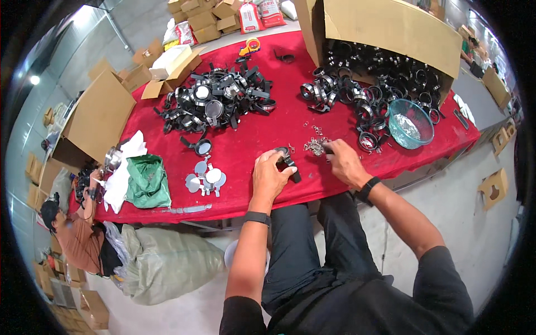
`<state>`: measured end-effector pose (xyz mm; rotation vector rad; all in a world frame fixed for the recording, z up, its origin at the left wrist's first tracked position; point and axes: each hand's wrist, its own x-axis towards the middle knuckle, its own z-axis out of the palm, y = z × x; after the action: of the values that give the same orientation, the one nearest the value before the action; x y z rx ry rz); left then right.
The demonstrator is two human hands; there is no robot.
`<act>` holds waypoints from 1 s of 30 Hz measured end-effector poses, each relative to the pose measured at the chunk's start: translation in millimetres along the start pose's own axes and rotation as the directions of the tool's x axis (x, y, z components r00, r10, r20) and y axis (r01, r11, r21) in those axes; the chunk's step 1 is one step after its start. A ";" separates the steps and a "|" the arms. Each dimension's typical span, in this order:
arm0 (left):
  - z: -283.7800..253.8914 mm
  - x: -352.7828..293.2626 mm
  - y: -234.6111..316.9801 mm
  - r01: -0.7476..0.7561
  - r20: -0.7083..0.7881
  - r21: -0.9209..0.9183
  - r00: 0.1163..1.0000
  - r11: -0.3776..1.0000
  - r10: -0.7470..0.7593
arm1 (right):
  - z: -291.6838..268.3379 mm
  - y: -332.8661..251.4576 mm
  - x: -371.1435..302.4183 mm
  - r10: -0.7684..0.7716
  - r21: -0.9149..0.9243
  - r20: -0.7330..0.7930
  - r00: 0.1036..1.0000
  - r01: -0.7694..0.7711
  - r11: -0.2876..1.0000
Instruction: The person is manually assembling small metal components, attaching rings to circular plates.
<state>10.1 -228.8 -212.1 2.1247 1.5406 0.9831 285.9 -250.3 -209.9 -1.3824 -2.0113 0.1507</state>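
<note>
1. My landmark is the clip pile point(314, 147), small metal pieces heaped on the red cloth point(240, 151) near the wearer's edge of the table.
2. Just left of the clip pile I have the left hand point(268, 176) curled around a black ring part point(288, 161), grasping it on or just over the cloth.
3. At the clip pile's right edge I see the right hand point(347, 164) with its fingers bent down; I cannot tell whether the fingertips pinch anything.
4. The cloth bulges with soft wrinkles and hangs over the table's near edge. Beyond the clip pile and to its left lies a big heap of ring parts point(223, 95); nearer, left of the pile, sit grey and white discs point(214, 176).
5. Far left of the pile I make out a green bag point(148, 181) beside a white cloth point(125, 162).
6. Beyond the pile, to its right, a large carton point(391, 25) gapes over more ring parts, with a turquoise basket point(412, 143) of shiny pieces just beside them.
7. Past everything, well beyond the pile, I see stacked boxes point(204, 22) against a pale floor.
8. At the table's left end, well apart from the pile, a co-worker point(81, 243) reaches to the table, near a bulky sack point(173, 262) on the floor.
</note>
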 end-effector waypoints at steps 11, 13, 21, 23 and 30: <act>5.9 -0.9 -6.7 0.034 -0.016 -0.223 0.999 0.974 -0.038 | 75.7 -40.8 39.6 -0.016 0.230 0.038 0.999 0.007 0.973; 6.8 -1.3 -6.9 0.032 -0.039 -0.190 0.998 0.981 -0.040 | 69.0 -49.3 43.2 0.003 0.217 0.082 0.997 -0.021 0.976; 18.9 -2.0 -13.6 -0.041 -0.136 -0.206 0.991 0.978 0.013 | 68.4 -75.5 53.3 0.124 0.020 0.094 0.988 -0.126 0.992; 22.5 -2.0 -16.0 -0.054 -0.163 -0.201 0.986 0.978 0.021 | 74.8 -81.6 50.9 0.083 -0.049 0.049 0.995 -0.080 0.996; 20.3 -0.9 -18.3 -0.017 -0.131 -0.222 0.991 0.975 -0.013 | 84.8 -82.4 55.0 0.011 -0.075 -0.018 1.000 -0.013 0.997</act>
<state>11.4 -220.6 -238.1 1.9408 1.4111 1.2562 160.3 -215.1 -211.5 -1.4375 -2.0125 0.0688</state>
